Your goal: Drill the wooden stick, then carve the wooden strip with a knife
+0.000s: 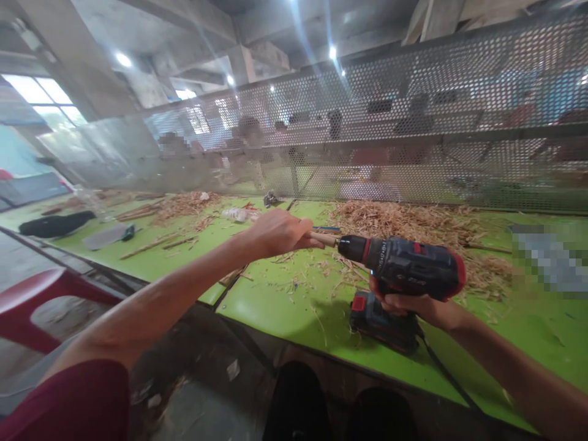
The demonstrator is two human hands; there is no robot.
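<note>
One drill [413, 266], black with red trim, lay level above the green counter [261, 306], and the right hand [407, 303] had it, fingers wrapped about the handle! Over on the other side, the left hand [282, 233] was clenched around a thin wooden stick [325, 238], whose tip met the drill's nose; how deep it sat, you couldn't tell. Both hands full, then, stick and drill nearly in line! Below, the drill's battery hung low near the front edge, contact with the counter unclear. Behind came a great heap of shavings [404, 220], up against the perforated screen [367, 122]. Further left, a clear bottle [239, 214] lay on its side, with loose sticks [149, 247] and a dark cloth [57, 224] beyond.
</note>
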